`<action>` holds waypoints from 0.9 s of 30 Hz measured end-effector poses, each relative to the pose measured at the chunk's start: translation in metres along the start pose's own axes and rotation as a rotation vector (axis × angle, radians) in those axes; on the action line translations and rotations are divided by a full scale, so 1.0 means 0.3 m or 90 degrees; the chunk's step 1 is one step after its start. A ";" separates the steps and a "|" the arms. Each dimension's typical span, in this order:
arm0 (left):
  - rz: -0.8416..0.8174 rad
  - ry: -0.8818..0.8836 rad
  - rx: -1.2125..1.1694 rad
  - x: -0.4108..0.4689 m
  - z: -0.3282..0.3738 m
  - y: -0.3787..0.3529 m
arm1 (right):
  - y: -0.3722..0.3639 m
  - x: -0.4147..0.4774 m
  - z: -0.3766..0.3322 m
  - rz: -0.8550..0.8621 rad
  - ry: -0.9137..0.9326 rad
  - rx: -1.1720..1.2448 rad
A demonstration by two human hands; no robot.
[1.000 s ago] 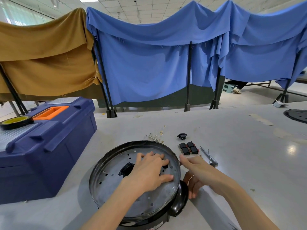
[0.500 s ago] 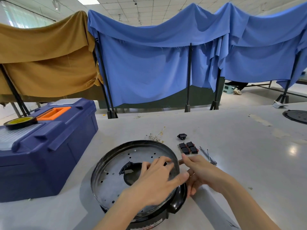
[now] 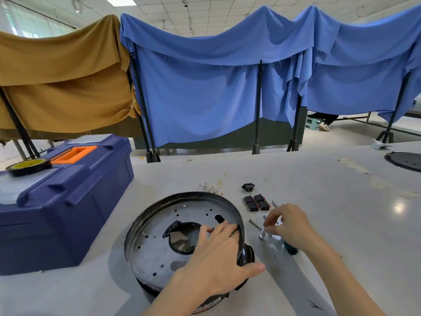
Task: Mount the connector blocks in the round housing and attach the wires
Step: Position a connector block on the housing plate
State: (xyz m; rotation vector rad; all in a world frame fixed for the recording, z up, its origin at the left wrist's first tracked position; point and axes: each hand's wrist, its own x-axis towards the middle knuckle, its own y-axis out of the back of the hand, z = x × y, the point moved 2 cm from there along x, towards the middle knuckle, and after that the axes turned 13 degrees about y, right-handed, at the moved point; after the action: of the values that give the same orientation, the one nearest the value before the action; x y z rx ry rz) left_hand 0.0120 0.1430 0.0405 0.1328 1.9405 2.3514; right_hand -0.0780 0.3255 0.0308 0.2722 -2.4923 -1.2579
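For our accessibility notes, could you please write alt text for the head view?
A person's left hand rests on the rim of a round metal housing, while the right hand reaches among small screws beside it. Four black connector blocks lie just beyond; a blue toolbox stands at left.

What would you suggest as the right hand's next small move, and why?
Probably reach the right hand to the four black connector blocks and pick one up: they lie on the grey table, the oval slot in the round metal housing is bare, and the left hand rests on its rim.
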 end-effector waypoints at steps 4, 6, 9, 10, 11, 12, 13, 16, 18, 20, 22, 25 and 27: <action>0.050 -0.001 0.043 -0.002 0.000 -0.005 | -0.038 0.004 -0.027 -0.035 0.022 -0.071; 0.064 -0.006 0.044 -0.003 0.004 -0.005 | -0.054 0.004 -0.031 -0.034 0.023 -0.091; 0.062 -0.006 0.032 -0.005 0.007 -0.003 | -0.066 0.005 -0.028 -0.035 0.025 -0.120; 0.061 -0.005 0.030 -0.006 0.006 -0.003 | -0.071 0.006 -0.028 -0.037 0.027 -0.123; 0.061 -0.003 0.030 -0.007 0.005 -0.003 | -0.076 0.006 -0.029 -0.039 0.028 -0.122; 0.062 -0.002 0.030 -0.007 0.005 -0.002 | -0.081 0.006 -0.029 -0.039 0.029 -0.122; 0.065 -0.002 0.031 -0.007 0.005 -0.002 | -0.085 0.007 -0.029 -0.039 0.032 -0.126; 0.072 -0.004 0.032 -0.007 0.006 -0.004 | -0.093 0.011 -0.027 -0.037 0.038 -0.142; 0.070 -0.001 0.039 -0.009 0.006 -0.005 | -0.095 0.012 -0.024 -0.040 0.036 -0.148; 0.068 0.005 0.048 -0.011 0.009 -0.004 | -0.098 0.013 -0.024 -0.047 0.034 -0.150; 0.065 0.007 0.059 -0.012 0.012 -0.003 | -0.105 0.014 -0.025 -0.051 0.036 -0.150; 0.045 0.005 0.070 -0.014 0.017 -0.004 | -0.107 0.011 -0.032 -0.058 0.037 -0.146; 0.032 -0.001 0.090 -0.019 0.023 -0.005 | -0.099 0.010 -0.033 -0.052 0.035 -0.103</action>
State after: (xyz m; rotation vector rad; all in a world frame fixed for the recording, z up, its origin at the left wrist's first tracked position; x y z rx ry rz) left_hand 0.0186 0.1492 0.0402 0.1950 2.1257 2.2415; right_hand -0.0763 0.2997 0.0129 0.3653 -2.3386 -1.4562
